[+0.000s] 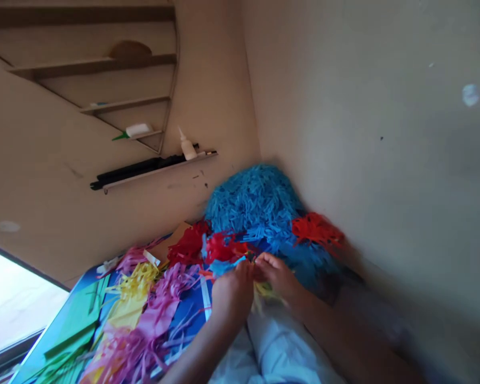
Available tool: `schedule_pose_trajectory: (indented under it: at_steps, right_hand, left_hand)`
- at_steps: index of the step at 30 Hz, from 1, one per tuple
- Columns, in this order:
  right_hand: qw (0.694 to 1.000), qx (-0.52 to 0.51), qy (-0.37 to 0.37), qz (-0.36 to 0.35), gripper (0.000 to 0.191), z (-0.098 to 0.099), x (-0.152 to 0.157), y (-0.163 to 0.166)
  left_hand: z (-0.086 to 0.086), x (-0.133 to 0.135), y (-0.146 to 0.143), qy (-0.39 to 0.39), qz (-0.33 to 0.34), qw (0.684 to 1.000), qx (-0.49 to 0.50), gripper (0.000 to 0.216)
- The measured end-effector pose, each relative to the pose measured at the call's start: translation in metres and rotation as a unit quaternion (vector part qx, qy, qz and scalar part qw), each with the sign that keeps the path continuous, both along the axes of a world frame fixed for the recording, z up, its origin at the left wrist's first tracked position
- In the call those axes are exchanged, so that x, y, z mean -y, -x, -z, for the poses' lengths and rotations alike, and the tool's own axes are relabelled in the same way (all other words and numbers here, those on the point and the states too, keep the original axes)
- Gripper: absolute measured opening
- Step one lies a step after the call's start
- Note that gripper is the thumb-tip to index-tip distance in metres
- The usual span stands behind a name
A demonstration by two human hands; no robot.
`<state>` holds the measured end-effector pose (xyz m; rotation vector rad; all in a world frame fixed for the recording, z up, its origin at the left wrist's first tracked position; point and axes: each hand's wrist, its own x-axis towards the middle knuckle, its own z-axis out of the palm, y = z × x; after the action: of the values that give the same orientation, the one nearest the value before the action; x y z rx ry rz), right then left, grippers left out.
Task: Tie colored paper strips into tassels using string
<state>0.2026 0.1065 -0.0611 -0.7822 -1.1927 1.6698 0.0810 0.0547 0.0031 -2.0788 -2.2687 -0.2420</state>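
Observation:
Close together above my lap, my left hand (234,290) and my right hand (278,274) have their fingers pinched. Between the fingertips is something small that I cannot make out. Light blue paper strips (224,265) stick out past my left hand, and a red fringed paper bunch (226,246) lies just beyond it. Some yellowish strips (266,289) show under my right hand. Behind both hands rises a large blue mound of fringed paper (256,202), with a red fringed piece (318,229) at its right side.
On the blue table (186,306) to the left lie pink fringed paper (160,314), yellow fringed paper (138,280) and green sheets (74,314). Walls meet behind the mound. A narrow ledge (164,168) holds a white bottle (188,146) and a black long object (136,169).

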Motion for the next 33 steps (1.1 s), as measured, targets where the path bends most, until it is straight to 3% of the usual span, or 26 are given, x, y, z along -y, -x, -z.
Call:
schedule_pose_trajectory:
  at_steps: [4, 8, 15, 20, 22, 27, 30, 33]
  right_hand:
    - [0.995, -0.078, 0.054, -0.022, 0.049, 0.013, 0.016, -0.001]
    - [0.988, -0.111, 0.096, -0.039, 0.044, 0.015, 0.02, -0.003]
    - [0.99, -0.06, 0.12, -0.039, 0.048, 0.029, 0.021, 0.007]
    - [0.982, -0.069, 0.136, -0.114, 0.044, 0.022, 0.03, 0.0]
    - [0.981, -0.074, 0.125, -0.127, 0.044, 0.019, 0.036, 0.001]
    - [0.979, -0.068, 0.132, -0.139, 0.044, 0.02, 0.044, 0.009]
    - [0.965, -0.127, 0.179, -0.146, 0.04, 0.021, 0.042, 0.005]
    - [0.958, -0.163, 0.188, -0.141, 0.036, 0.015, 0.041, -0.005]
  left_hand:
    - [0.034, 0.028, -0.014, 0.04, 0.025, 0.998, -0.051, 0.034]
    - [0.049, 0.039, -0.02, 0.071, 0.056, 0.992, -0.093, 0.055]
    - [0.064, 0.053, -0.021, 0.04, 0.105, 0.992, -0.053, 0.048]
    - [0.08, 0.078, -0.002, -0.008, 0.198, 0.979, -0.039, 0.055]
    - [0.082, 0.083, 0.0, -0.01, 0.195, 0.98, -0.046, 0.053]
    - [0.085, 0.082, -0.016, 0.024, 0.101, 0.994, -0.016, 0.031]
    - [0.092, 0.089, -0.017, 0.046, 0.137, 0.99, -0.008, 0.026]
    - [0.087, 0.1, 0.002, -0.037, 0.197, 0.98, 0.011, 0.028]
